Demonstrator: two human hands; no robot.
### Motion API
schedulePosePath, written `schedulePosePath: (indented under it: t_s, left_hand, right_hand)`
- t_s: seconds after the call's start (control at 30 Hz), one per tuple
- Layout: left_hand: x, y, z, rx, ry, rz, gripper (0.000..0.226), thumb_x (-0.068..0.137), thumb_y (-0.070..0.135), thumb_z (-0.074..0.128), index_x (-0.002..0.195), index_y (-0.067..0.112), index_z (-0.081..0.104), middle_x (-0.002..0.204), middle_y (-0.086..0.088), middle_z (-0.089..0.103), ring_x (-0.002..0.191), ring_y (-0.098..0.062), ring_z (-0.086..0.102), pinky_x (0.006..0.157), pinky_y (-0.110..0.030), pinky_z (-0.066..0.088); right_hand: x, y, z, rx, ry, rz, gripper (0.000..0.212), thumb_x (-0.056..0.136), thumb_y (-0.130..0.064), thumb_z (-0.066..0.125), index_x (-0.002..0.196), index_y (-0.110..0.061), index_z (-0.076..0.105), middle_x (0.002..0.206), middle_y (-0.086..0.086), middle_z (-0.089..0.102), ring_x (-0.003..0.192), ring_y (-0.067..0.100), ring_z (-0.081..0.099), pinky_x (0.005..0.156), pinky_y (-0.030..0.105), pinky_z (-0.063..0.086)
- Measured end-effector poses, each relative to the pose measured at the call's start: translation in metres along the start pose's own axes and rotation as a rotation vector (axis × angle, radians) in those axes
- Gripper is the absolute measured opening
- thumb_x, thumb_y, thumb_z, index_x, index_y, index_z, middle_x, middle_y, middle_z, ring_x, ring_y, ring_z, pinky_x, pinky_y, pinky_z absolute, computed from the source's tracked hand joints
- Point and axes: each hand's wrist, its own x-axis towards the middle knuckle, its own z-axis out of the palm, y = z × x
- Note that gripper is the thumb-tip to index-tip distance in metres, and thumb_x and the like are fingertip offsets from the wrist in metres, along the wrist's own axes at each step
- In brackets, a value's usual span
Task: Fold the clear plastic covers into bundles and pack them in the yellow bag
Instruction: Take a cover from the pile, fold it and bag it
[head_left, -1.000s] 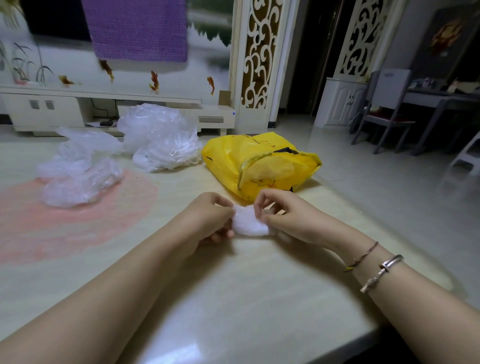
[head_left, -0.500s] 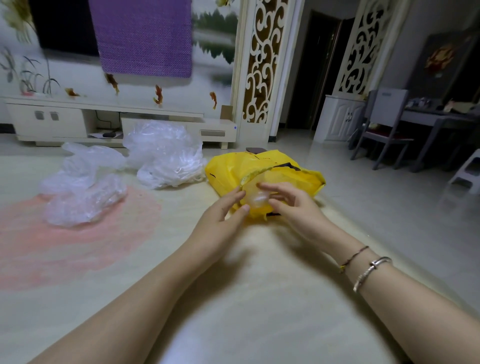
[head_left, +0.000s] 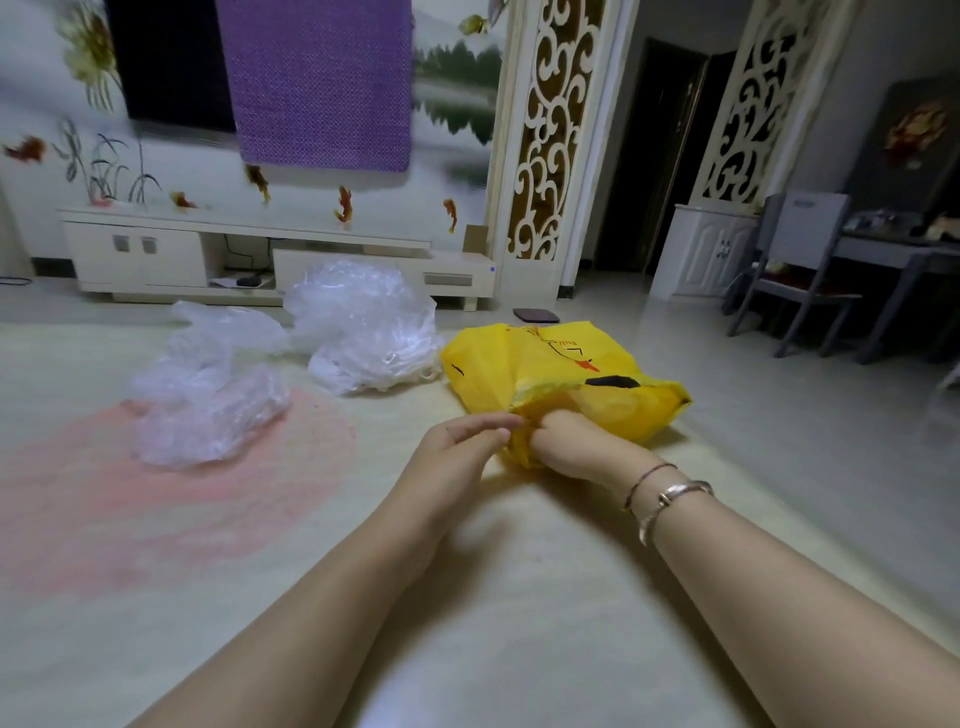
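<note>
A bright yellow bag (head_left: 545, 369) of thin crinkled plastic lies on its side on a pale tabletop (head_left: 519, 597), its mouth facing the viewer and gathered into folds. It bears small red and black markings. Left of it, just beside it, sits a puffy heap of clear plastic covers (head_left: 363, 327), crumpled and glossy. Further left lies a second heap of clear covers (head_left: 208, 395), lower and looser, partly over a pink patch of the tabletop.

Dim indoor light; soft glare on table (head_left: 519, 649) near edge; wide-angle bending at edges; slight blur.
</note>
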Motion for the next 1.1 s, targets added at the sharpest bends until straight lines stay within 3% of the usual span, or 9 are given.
schedulePosePath:
  t_s: [0.1,0.2,0.37,0.57,0.63,0.7,0.8,0.9,1.1]
  left_hand:
    - [-0.001,0.003,-0.001,0.010,-0.011,0.001,0.024,0.093,0.003,0.052,0.104,0.008,0.072,0.113,-0.001,0.068,0.095,0.001,0.057,0.071,-0.001,0.040]
    - [-0.004,0.008,-0.004,0.020,0.039,-0.005,0.023,0.090,0.002,0.054,0.087,0.017,0.073,0.110,-0.003,0.070,0.098,-0.009,0.060,0.077,-0.015,0.042]
    - [-0.001,0.017,-0.023,0.134,0.243,-0.003,0.030,0.088,0.002,0.049,0.073,0.022,0.067,0.085,-0.006,0.063,0.084,-0.019,0.055,0.064,-0.024,0.035]
    - [0.008,0.027,-0.065,0.097,0.374,-0.102,0.027,0.090,0.005,0.049,0.075,0.022,0.065,0.098,0.000,0.064,0.091,-0.016,0.055,0.072,-0.025,0.040]
    - [0.010,0.026,-0.083,0.281,0.441,-0.097,0.026,0.090,0.006,0.047,0.083,0.022,0.067,0.101,-0.001,0.064,0.092,-0.019,0.057,0.075,-0.026,0.043]
    - [0.010,0.022,-0.104,0.588,0.541,-0.122,0.029,0.089,0.010,0.044,0.101,0.021,0.068,0.121,-0.004,0.058,0.115,-0.031,0.048,0.090,-0.032,0.040]
    - [0.005,0.018,-0.128,0.892,0.621,-0.219,0.032,0.091,0.015,0.045,0.119,0.021,0.060,0.150,-0.005,0.028,0.137,-0.033,0.017,0.112,-0.038,0.016]
    - [0.006,0.008,-0.140,1.031,0.576,-0.345,0.035,0.096,0.026,0.040,0.130,0.025,0.049,0.159,-0.009,0.011,0.144,-0.035,-0.003,0.117,-0.047,-0.005]
    - [0.007,0.002,-0.144,1.015,0.568,-0.310,0.031,0.097,0.020,0.039,0.122,0.017,0.057,0.137,-0.008,0.051,0.143,-0.026,0.021,0.119,-0.046,0.003]
  right_hand:
    - [-0.021,0.018,0.005,0.093,0.107,-0.119,0.048,0.080,-0.022,0.037,0.125,-0.011,0.052,0.127,0.014,0.049,0.122,0.032,0.044,0.103,0.041,0.039]
    - [-0.048,0.028,0.003,0.127,0.174,-0.217,0.067,0.081,-0.008,0.040,0.146,-0.026,0.037,0.155,0.003,0.025,0.144,0.021,0.020,0.118,0.034,0.018]
    - [-0.074,0.024,-0.006,0.250,0.431,-0.297,0.047,0.080,0.008,0.041,0.105,-0.022,0.068,0.115,-0.002,0.055,0.108,0.014,0.050,0.087,0.023,0.036]
    - [-0.064,-0.037,-0.016,0.385,0.442,-0.331,0.036,0.080,0.006,0.041,0.084,-0.013,0.071,0.087,-0.006,0.071,0.069,-0.007,0.055,0.059,0.010,0.036]
    - [-0.051,-0.057,-0.015,0.410,0.437,-0.327,0.036,0.080,0.005,0.040,0.084,-0.014,0.071,0.087,-0.007,0.071,0.070,-0.004,0.056,0.059,0.014,0.039]
    - [-0.036,-0.077,-0.011,0.399,0.444,-0.327,0.035,0.080,0.002,0.041,0.084,-0.016,0.071,0.088,-0.005,0.070,0.079,0.007,0.060,0.067,0.025,0.047]
    - [-0.015,-0.104,-0.003,0.341,0.482,-0.274,0.029,0.082,-0.005,0.042,0.083,-0.018,0.068,0.088,-0.003,0.067,0.076,0.017,0.056,0.065,0.032,0.045]
    - [-0.002,-0.124,0.004,0.115,0.556,-0.184,0.023,0.086,-0.015,0.043,0.086,-0.019,0.065,0.087,-0.002,0.065,0.081,0.023,0.057,0.063,0.033,0.046]
    - [0.003,-0.139,0.019,0.100,0.488,-0.197,0.022,0.084,-0.016,0.043,0.084,-0.020,0.065,0.085,-0.003,0.065,0.083,0.022,0.057,0.064,0.035,0.049]
